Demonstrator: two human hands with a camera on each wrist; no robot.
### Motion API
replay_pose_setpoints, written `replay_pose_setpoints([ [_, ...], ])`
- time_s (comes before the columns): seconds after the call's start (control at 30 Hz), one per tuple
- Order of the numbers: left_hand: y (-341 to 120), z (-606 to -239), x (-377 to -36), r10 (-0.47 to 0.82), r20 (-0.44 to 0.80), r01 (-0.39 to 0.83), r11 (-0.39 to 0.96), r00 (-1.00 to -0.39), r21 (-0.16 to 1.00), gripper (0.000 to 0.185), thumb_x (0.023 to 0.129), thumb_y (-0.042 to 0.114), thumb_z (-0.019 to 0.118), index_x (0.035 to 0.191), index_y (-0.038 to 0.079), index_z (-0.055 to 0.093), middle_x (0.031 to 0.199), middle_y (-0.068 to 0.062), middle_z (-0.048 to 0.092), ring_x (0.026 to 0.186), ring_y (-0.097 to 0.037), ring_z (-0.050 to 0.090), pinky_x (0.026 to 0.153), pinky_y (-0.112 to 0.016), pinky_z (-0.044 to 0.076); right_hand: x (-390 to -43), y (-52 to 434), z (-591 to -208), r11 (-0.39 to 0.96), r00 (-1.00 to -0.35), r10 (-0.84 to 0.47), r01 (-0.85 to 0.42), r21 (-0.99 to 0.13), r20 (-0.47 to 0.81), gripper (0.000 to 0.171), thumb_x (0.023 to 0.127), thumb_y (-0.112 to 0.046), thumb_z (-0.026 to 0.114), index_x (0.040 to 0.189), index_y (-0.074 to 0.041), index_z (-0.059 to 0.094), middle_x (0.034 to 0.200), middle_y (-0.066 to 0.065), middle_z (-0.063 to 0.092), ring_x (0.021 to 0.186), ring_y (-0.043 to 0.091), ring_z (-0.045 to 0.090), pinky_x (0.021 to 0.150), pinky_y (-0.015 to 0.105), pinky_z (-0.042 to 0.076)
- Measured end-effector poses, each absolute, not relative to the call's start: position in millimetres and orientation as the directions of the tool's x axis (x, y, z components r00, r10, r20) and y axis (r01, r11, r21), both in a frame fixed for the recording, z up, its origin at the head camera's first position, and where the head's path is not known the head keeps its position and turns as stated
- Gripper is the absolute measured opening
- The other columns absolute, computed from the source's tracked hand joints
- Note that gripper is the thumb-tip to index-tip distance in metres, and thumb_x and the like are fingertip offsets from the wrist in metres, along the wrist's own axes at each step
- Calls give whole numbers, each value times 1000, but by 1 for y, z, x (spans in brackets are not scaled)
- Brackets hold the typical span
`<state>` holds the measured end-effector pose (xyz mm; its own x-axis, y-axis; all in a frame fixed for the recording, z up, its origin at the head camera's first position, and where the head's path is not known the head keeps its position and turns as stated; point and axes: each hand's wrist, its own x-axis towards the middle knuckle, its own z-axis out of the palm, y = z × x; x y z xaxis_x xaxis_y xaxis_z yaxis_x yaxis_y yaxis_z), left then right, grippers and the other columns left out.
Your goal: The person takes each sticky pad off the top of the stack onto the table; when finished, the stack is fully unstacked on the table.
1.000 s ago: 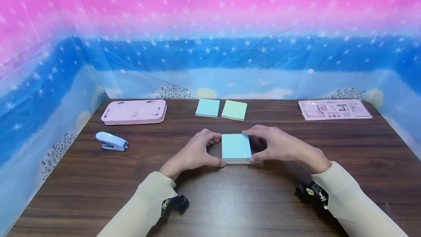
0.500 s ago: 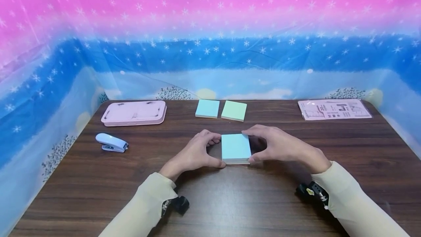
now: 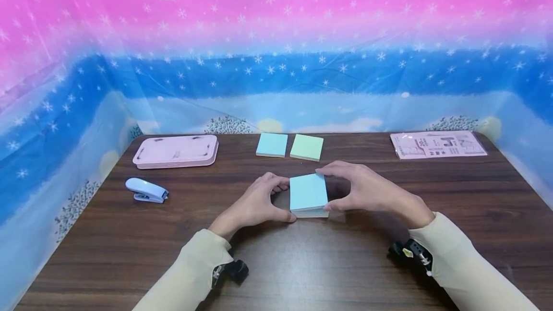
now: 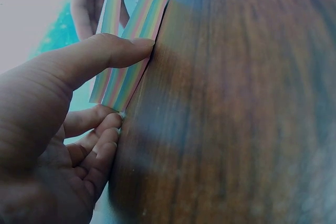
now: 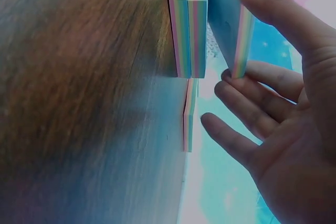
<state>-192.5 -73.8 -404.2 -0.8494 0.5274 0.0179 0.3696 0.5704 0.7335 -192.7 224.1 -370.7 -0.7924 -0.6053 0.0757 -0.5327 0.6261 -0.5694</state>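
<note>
A light blue sticky note pad point(image 3: 307, 192) sits mid-table, split into two parts. My left hand point(image 3: 286, 199) pinches the lower part point(image 4: 126, 72) at its left side, thumb point(image 4: 105, 51) on the near edge. My right hand point(image 3: 325, 188) pinches the upper part point(image 5: 231, 24) between thumb and fingers and tilts it up off the lower part point(image 5: 188, 24). The edges of the pad show rainbow stripes in both wrist views.
A pink flat case point(image 3: 174, 149) and a blue stapler point(image 3: 146, 190) lie at the left. A blue pad point(image 3: 271, 144) and a green pad point(image 3: 306, 147) lie at the back, a pink packet point(image 3: 437, 144) at the back right. A printed backdrop walls in the wooden table point(image 3: 302, 272).
The upper part of the pad has risen slightly off the lower part in my right hand. My left hand stays where it was.
</note>
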Motion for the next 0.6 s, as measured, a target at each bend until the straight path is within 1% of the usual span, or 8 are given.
replay_pose_setpoints([
  [0.17,-73,-403,-192,531,25,379,571,-847,728,83,74,30,95,145,2,61,123,-6,58,114,-22,56,100,-41,48,-193,225,-369,630,-800,-590,-540,-558,109,79,84,-38,90,151,-10,60,149,7,59,134,30,57,105,58,48],
  [0.37,-73,-403,-192,533,27,382,569,-846,728,81,74,30,94,144,3,62,123,-5,58,114,-22,56,100,-41,48,-195,226,-367,619,-798,-584,-557,-554,149,78,82,-35,91,149,-8,61,146,6,61,130,29,60,104,56,49],
  [0.6,-74,-406,-193,525,30,376,567,-851,733,80,73,31,95,142,4,64,122,-5,58,114,-22,56,100,-40,48,-198,231,-365,625,-804,-565,-564,-540,186,80,82,-37,92,149,-8,61,146,7,61,133,30,59,106,57,48],
])
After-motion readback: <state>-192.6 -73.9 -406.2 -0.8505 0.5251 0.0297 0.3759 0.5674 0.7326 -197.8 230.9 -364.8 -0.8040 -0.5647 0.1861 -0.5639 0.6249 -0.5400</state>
